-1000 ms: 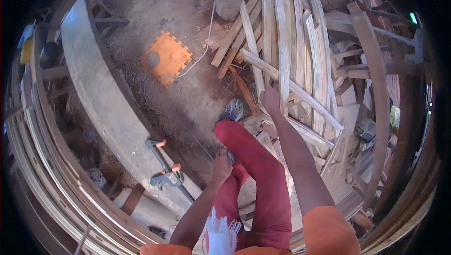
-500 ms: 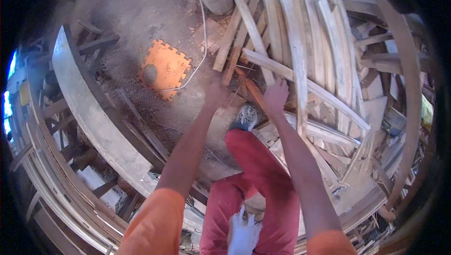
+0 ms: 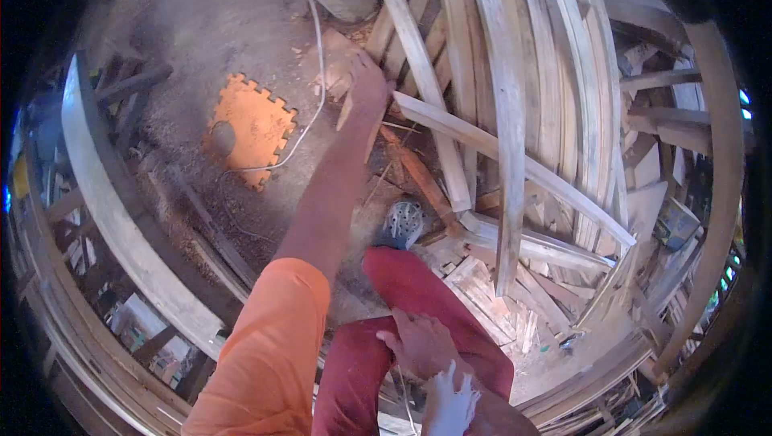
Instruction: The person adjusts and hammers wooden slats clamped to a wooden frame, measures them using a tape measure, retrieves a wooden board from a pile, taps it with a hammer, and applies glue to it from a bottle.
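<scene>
left: long board [image 3: 121,223] | centre-left: foam mat [image 3: 261,118] on floor [image 3: 177,26], cable [image 3: 321,58] across near corner | right: plank pile [image 3: 551,98]

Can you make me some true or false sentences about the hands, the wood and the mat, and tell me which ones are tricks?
1. The orange mat has jagged edges. True.
2. The left sleeve is blue. False: the left sleeve is orange.
3. The left hand is by some wooden boards. True.
4. The right hand is on the mat. False: the right hand is over the red trousers.
5. A pale cable runs past the mat. True.
</scene>
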`<state>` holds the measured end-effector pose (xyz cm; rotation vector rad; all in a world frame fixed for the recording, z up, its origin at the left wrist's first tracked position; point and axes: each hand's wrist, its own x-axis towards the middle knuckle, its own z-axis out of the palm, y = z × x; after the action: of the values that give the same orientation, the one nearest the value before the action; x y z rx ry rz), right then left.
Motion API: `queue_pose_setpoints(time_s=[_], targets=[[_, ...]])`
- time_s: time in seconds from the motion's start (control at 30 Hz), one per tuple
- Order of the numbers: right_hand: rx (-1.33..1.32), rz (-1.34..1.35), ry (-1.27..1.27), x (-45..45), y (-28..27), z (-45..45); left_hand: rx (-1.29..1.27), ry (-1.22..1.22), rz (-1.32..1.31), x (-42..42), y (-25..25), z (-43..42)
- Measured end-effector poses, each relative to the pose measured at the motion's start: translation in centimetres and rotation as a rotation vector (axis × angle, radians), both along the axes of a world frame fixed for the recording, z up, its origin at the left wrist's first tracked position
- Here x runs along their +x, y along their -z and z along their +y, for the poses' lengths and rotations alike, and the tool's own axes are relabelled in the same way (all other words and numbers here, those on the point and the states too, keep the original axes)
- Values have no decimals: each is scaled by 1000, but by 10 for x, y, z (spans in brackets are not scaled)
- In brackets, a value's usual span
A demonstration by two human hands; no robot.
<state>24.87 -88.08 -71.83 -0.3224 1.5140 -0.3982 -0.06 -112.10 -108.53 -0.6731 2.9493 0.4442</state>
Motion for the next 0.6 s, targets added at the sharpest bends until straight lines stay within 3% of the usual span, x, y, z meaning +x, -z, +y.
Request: queue_pose_setpoints(time_s=[0.07,0.27,0.37,0.47,0.53,0.6], targets=[[-100,218,295,13,10,7,67,-7,-69,-13,-6,3],[-91,62,276,-2,15,0,-33,-44,-88,-23,28,-3],[-164,258,306,10,17,-2,-83,45,-183,-29,37,-10],[-120,184,239,14,23,-1,-69,66,-297,-31,27,-16],[-147,193,227,18,28,-4,-282,101,-213,-11,35,-16],[-164,174,229,17,31,-7,-128,46,-269,13,33,-17]])
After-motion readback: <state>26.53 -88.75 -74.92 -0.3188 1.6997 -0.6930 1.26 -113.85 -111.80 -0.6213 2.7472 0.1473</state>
